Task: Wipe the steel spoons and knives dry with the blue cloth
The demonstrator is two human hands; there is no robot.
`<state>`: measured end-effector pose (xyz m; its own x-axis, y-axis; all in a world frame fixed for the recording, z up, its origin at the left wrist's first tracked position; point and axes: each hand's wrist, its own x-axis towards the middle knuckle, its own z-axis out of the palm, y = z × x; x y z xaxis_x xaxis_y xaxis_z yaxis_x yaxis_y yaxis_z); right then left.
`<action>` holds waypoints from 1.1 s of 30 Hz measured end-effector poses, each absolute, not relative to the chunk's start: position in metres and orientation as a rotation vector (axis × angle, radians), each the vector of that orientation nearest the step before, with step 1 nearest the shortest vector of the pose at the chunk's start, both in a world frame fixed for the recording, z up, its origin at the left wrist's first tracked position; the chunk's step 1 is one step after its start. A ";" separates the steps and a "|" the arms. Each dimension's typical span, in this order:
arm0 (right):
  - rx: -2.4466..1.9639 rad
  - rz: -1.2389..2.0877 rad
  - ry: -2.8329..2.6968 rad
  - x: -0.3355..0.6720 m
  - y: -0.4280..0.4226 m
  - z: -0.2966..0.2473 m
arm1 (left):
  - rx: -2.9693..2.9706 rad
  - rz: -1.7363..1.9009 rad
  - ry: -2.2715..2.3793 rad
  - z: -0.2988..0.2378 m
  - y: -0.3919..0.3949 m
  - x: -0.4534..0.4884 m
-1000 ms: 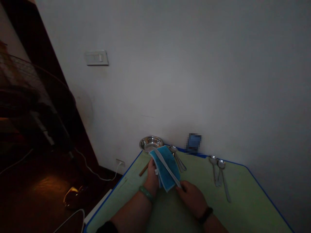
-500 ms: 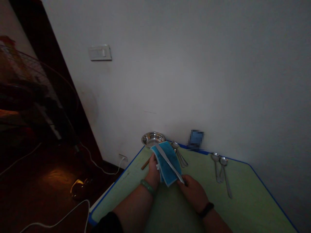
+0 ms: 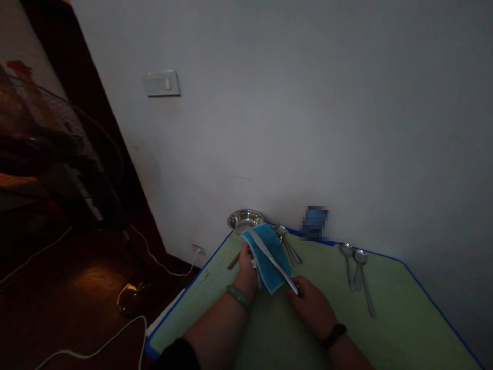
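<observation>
The knife (image 3: 269,254), or what looks like one, lies aslant across the blue cloth (image 3: 276,244), above the table (image 3: 408,313). Your right hand (image 3: 314,306) is closed around its near end; your left hand (image 3: 247,270) grips the cloth along its left edge, fingers partly hidden, so you cannot tell whether they press the metal through the fabric. The far tip points toward the steel bowl (image 3: 239,216). A loose right grip could let the knife slide off the cloth and drop. Too far a push could knock the bowl or the nearby spoons (image 3: 285,236), since the tip reaches close to both. If the blade has an edge, thin cloth might leave your left fingers exposed. A white tag (image 3: 253,263) shows on the cloth, too small to read; you find no legible brand or writing.
</observation>
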<state>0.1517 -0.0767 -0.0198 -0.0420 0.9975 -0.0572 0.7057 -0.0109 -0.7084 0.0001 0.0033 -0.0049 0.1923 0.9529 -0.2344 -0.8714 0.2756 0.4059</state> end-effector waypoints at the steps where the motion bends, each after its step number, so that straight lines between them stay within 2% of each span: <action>1: -1.761 0.811 -1.794 0.152 -0.077 -0.019 | 0.195 1.297 0.477 -0.005 0.003 0.000; 33: -1.669 0.823 -1.827 0.152 -0.077 -0.018 | 0.251 1.222 0.517 0.006 -0.002 -0.001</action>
<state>0.1517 -0.0775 -0.0181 -0.0988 0.9949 -0.0195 0.6740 0.0525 -0.7369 -0.0013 -0.0020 0.0059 0.2454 0.9386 -0.2425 -0.8274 0.3332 0.4522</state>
